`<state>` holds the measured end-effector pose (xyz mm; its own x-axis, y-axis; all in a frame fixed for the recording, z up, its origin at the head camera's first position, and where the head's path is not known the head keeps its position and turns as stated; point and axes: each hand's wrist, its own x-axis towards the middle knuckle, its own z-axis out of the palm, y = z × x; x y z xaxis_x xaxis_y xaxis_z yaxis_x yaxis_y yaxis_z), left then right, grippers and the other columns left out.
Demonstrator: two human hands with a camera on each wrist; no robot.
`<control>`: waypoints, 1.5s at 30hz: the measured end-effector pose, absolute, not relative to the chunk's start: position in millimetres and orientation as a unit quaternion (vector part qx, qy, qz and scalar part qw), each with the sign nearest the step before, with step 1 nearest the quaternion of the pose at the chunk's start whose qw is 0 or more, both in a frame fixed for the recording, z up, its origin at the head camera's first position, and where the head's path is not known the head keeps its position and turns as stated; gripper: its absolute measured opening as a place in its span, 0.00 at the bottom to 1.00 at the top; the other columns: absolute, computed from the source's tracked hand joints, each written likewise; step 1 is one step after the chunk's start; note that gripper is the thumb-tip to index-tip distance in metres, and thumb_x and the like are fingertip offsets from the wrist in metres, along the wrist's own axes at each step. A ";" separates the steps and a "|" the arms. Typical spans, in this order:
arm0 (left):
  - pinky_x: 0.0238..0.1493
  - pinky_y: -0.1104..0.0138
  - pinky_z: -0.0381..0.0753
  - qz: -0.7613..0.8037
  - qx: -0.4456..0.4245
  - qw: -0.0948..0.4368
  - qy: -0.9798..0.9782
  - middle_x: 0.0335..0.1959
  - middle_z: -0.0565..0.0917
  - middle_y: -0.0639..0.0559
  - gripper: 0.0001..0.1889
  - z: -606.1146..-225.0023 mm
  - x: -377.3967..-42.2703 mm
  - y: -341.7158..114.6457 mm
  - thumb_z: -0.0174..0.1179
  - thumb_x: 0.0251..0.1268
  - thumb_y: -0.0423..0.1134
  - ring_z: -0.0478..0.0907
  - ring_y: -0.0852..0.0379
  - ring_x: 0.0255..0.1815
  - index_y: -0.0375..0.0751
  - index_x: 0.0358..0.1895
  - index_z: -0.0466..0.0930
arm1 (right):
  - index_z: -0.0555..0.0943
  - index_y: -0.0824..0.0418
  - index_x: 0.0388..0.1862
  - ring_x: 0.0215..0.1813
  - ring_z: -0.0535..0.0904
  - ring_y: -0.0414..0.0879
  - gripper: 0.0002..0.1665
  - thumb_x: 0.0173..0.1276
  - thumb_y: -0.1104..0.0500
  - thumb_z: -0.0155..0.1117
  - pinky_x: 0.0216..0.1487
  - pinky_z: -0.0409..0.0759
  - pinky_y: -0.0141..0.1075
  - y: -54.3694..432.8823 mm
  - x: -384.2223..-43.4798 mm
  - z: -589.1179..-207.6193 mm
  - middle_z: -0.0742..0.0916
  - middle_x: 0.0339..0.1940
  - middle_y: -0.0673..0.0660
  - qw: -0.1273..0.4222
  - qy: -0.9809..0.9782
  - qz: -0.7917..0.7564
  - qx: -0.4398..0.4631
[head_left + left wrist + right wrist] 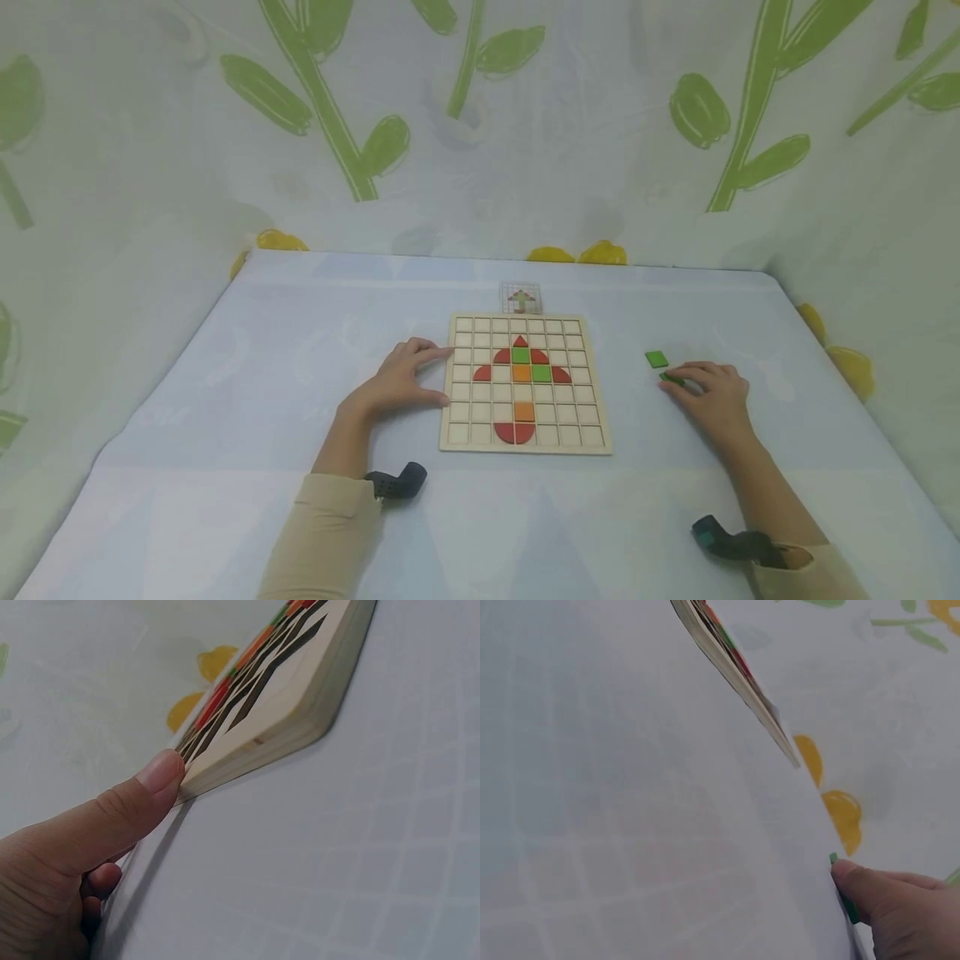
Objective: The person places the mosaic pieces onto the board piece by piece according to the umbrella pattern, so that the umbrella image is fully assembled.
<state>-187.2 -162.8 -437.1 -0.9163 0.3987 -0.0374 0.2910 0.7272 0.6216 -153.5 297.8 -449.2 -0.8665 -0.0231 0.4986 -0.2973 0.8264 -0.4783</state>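
Note:
A square wooden grid board point(525, 451) lies on the table. Red, green and orange tiles fill some of its cells; a red triangle point(521, 342) tops the arrangement. My left hand point(401, 379) rests at the board's left edge, thumb and forefinger spread apart along it. In the left wrist view the thumb point(159, 776) presses near the board's corner. Off to the right, my right hand point(716, 396) pinches a green square tile point(667, 377) close over the table; the right wrist view shows it on edge under the thumb. Another green square tile point(656, 358) lies just beyond those fingers.
A small pattern card point(521, 297) with a matching coloured figure sits at the board's far edge. Dark wrist cameras point(401, 481) are strapped at both forearms. A leaf-printed cloth point(480, 183) hangs behind the table.

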 end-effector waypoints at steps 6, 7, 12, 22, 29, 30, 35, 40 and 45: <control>0.62 0.51 0.63 0.322 0.192 0.084 0.923 0.61 0.67 0.46 0.43 -438.2 -187.8 -162.9 0.73 0.44 0.54 0.61 0.48 0.61 0.52 0.68 0.67 | 0.86 0.64 0.33 0.47 0.70 0.61 0.09 0.51 0.64 0.73 0.50 0.55 0.58 296.8 -151.1 -447.6 0.85 0.41 0.66 0.221 -0.932 0.281 0.065; 0.62 0.51 0.63 0.322 0.192 0.084 0.923 0.61 0.67 0.47 0.43 -438.5 -187.9 -162.7 0.73 0.44 0.54 0.61 0.48 0.61 0.52 0.68 0.67 | 0.86 0.64 0.33 0.47 0.70 0.62 0.09 0.51 0.64 0.73 0.50 0.55 0.59 296.4 -150.7 -447.2 0.85 0.41 0.66 0.219 -0.932 0.282 0.062; 0.62 0.50 0.63 0.320 0.189 0.084 0.925 0.61 0.67 0.46 0.43 -438.4 -187.8 -163.0 0.72 0.44 0.54 0.61 0.48 0.61 0.52 0.68 0.67 | 0.86 0.64 0.33 0.48 0.70 0.62 0.08 0.52 0.64 0.73 0.53 0.55 0.59 293.1 -149.8 -444.9 0.85 0.41 0.66 0.205 -0.934 0.289 0.050; 0.62 0.50 0.62 0.323 0.186 0.088 0.924 0.61 0.66 0.47 0.43 -436.5 -188.0 -162.9 0.73 0.44 0.54 0.60 0.48 0.61 0.52 0.68 0.67 | 0.85 0.63 0.34 0.46 0.69 0.54 0.08 0.54 0.65 0.71 0.48 0.54 0.51 288.7 -151.5 -447.2 0.85 0.41 0.64 0.197 -0.935 0.287 0.066; 0.63 0.51 0.62 0.328 0.181 0.089 0.923 0.61 0.66 0.47 0.43 -437.6 -187.4 -162.5 0.73 0.44 0.54 0.60 0.49 0.62 0.52 0.68 0.67 | 0.85 0.62 0.32 0.42 0.66 0.47 0.08 0.51 0.66 0.72 0.43 0.53 0.45 283.7 -152.5 -447.0 0.86 0.40 0.63 0.223 -0.924 0.294 0.097; 0.63 0.51 0.62 0.328 0.180 0.089 0.923 0.61 0.67 0.47 0.43 -437.7 -187.3 -162.4 0.73 0.44 0.54 0.60 0.49 0.61 0.53 0.68 0.67 | 0.85 0.63 0.32 0.42 0.66 0.46 0.08 0.50 0.66 0.72 0.42 0.53 0.44 282.8 -152.6 -446.8 0.86 0.39 0.63 0.227 -0.923 0.294 0.101; 0.63 0.51 0.62 0.325 0.178 0.090 0.924 0.61 0.67 0.47 0.43 -437.0 -187.3 -161.8 0.73 0.43 0.54 0.61 0.48 0.61 0.52 0.68 0.67 | 0.85 0.63 0.30 0.40 0.66 0.44 0.09 0.47 0.68 0.73 0.41 0.53 0.43 277.8 -152.3 -444.5 0.86 0.37 0.63 0.249 -0.915 0.292 0.122; 0.63 0.51 0.62 0.326 0.174 0.091 0.925 0.61 0.66 0.48 0.43 -437.0 -187.2 -161.3 0.73 0.43 0.54 0.60 0.49 0.62 0.53 0.68 0.67 | 0.85 0.64 0.29 0.41 0.66 0.43 0.10 0.45 0.70 0.74 0.42 0.54 0.43 271.4 -153.0 -443.0 0.86 0.35 0.63 0.263 -0.907 0.295 0.145; 0.63 0.51 0.62 0.325 0.179 0.089 0.924 0.61 0.66 0.48 0.43 -437.1 -187.1 -161.4 0.72 0.44 0.54 0.60 0.49 0.62 0.52 0.68 0.67 | 0.85 0.64 0.29 0.40 0.66 0.40 0.11 0.44 0.71 0.74 0.42 0.53 0.42 266.1 -154.3 -442.3 0.87 0.34 0.63 0.275 -0.898 0.298 0.169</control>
<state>-187.1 -161.4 -437.1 -0.9198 0.3893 -0.0482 0.2737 0.7250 0.6321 -154.3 266.1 -442.3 -0.7916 -0.1397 0.5949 -0.4673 0.7657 -0.4420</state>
